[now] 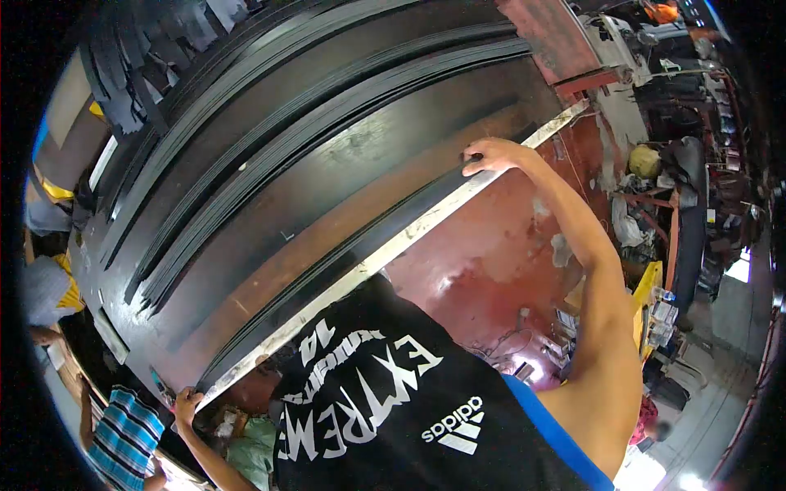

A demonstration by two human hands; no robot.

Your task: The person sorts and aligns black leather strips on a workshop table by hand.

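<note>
A long black strip (385, 237) lies along the near edge of a big dark work table (344, 155), just above the table's pale metal rim (393, 250). My right hand (490, 155) is stretched out to the far end of that edge, fingers curled over the strip. At the other end, low on the left, my left hand (188, 403) grips the same edge. My black sleeveless shirt with white lettering (385, 409) fills the bottom of the view.
Stacks of long black strips (270, 139) cover the table. Below the rim is a red floor (483, 254). Cluttered machines and a yellow object (655, 295) stand at the right. A person in a striped shirt (123, 434) is at the lower left, another person (45, 290) further up.
</note>
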